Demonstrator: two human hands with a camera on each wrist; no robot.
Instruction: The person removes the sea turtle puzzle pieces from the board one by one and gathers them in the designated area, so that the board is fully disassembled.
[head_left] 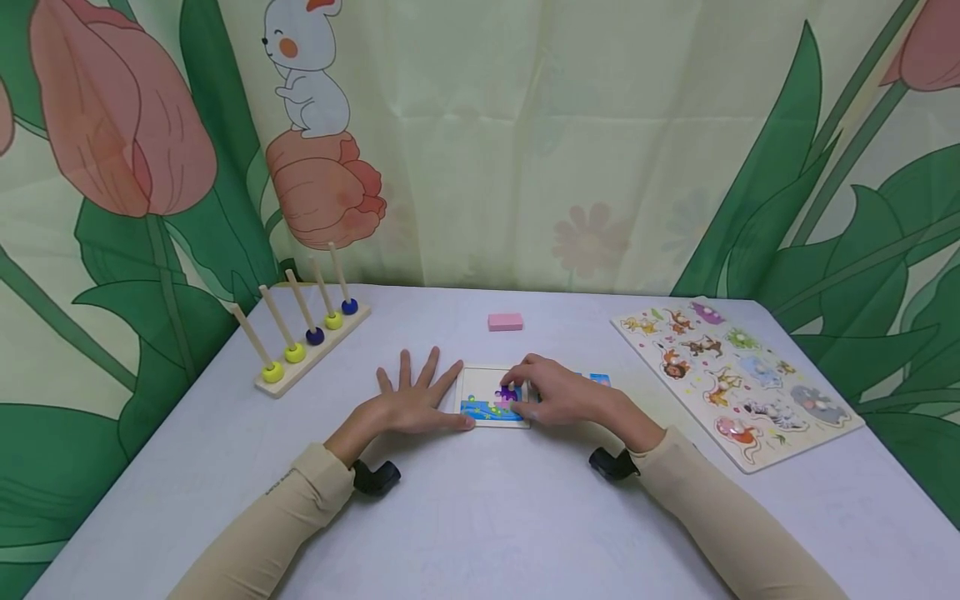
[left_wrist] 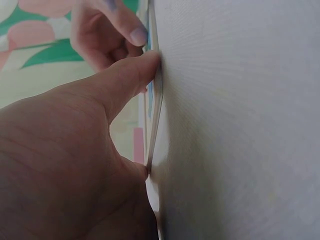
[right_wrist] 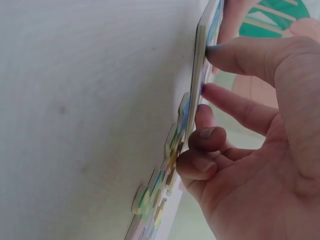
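Between my hands lies a small jigsaw board (head_left: pixel 480 380) with a pale wooden frame. Blue, green and pink pieces (head_left: pixel 483 409) fill its lower part. My left hand (head_left: pixel 408 407) lies palm down with fingers spread; its thumb rests on the board's near-left edge, and the left wrist view shows that thumb (left_wrist: pixel 132 75) on the rim. My right hand (head_left: pixel 558 392) pinches a purple puzzle piece (head_left: pixel 510 393) at the board's right side between thumb and index finger. In the right wrist view its other fingers (right_wrist: pixel 202 150) are curled beside the board.
Loose puzzle pieces (head_left: pixel 600 379) lie right of the board, partly behind my right hand. A pink block (head_left: pixel 505 322) sits beyond it. A peg stand (head_left: pixel 311 354) with yellow and blue beads is at left, an animal puzzle board (head_left: pixel 738 379) at right. A curtain hangs behind the table.
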